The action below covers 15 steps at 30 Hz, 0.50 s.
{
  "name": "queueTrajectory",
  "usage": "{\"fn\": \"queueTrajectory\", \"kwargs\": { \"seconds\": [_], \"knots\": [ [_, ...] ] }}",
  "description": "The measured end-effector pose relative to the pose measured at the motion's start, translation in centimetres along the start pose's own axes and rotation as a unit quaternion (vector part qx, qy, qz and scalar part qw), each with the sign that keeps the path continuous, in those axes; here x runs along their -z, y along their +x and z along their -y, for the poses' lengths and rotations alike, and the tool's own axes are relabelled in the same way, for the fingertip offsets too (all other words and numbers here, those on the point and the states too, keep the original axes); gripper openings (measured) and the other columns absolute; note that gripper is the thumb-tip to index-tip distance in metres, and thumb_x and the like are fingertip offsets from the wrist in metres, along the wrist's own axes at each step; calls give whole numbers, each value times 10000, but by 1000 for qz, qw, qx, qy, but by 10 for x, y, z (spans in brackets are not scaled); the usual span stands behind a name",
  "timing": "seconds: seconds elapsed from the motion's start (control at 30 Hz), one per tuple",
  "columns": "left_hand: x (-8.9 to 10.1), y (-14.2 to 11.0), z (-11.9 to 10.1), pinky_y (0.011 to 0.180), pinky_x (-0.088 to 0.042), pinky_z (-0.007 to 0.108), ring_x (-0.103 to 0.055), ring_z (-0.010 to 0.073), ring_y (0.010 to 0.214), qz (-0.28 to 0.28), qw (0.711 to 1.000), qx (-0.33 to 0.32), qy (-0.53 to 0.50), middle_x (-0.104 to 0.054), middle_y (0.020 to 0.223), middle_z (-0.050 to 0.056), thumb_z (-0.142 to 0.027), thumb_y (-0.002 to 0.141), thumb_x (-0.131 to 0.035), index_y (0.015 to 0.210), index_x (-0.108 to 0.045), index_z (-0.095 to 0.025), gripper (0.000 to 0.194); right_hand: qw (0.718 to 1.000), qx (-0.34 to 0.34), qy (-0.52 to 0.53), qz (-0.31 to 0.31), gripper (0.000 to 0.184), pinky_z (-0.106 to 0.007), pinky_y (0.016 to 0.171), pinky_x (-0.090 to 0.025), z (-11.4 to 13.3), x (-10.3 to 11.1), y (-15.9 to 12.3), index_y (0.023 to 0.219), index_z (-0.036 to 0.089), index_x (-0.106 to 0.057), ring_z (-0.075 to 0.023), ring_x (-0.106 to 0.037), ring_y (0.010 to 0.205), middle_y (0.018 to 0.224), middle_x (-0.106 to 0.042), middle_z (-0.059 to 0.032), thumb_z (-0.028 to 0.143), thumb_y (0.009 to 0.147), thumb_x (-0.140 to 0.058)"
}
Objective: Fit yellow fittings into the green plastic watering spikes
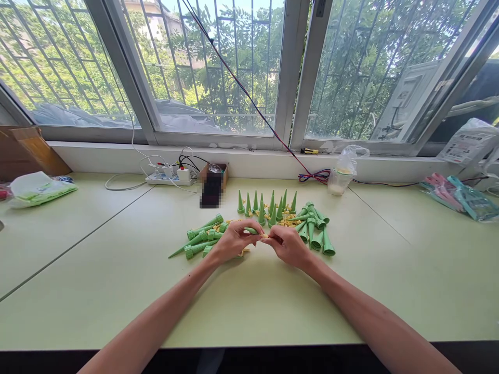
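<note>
In front of my chest, above the pale green table (249, 306), my two hands meet. My left hand (234, 240) is closed on a green plastic spike (251, 230), mostly covered by the fingers. Fingertips of my right hand (290, 246) pinch a small yellow plastic piece (265, 236) against the spike's end. Behind the hands, several green cones (261, 212) stand upright, points up, among small yellow pieces (286, 221). Capped green spikes (198, 240) lie by my left hand. More green cones (317, 240), open ends facing me, are heaped beside my right hand.
At the back are a power strip (167, 178) with cables, a small box (224, 179), coiled wire (317, 176) and a bagged clear container (340, 179). A wipes pack (41, 189) lies far left; pink and teal packages (468, 196) lie far right.
</note>
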<state>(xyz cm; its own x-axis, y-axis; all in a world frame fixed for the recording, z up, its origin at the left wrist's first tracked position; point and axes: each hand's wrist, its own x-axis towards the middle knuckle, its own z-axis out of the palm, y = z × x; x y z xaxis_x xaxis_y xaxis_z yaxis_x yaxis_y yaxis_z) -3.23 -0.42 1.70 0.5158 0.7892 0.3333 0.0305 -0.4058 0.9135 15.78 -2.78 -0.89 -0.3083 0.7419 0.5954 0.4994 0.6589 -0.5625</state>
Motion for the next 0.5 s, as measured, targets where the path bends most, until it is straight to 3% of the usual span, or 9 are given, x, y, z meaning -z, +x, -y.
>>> {"fn": "queueTrajectory", "kwargs": {
  "seconds": [0.5],
  "knots": [
    [8, -2, -7, 599, -558, 260, -628, 126, 628, 35, 999, 36, -18, -659, 830, 51, -300, 744, -738, 785, -696, -125, 185, 999, 35, -9, 0, 313, -221, 526, -287, 3, -1, -2, 646, 193, -442, -100, -366, 526, 594, -462, 32, 306, 889, -603]
  ]
}}
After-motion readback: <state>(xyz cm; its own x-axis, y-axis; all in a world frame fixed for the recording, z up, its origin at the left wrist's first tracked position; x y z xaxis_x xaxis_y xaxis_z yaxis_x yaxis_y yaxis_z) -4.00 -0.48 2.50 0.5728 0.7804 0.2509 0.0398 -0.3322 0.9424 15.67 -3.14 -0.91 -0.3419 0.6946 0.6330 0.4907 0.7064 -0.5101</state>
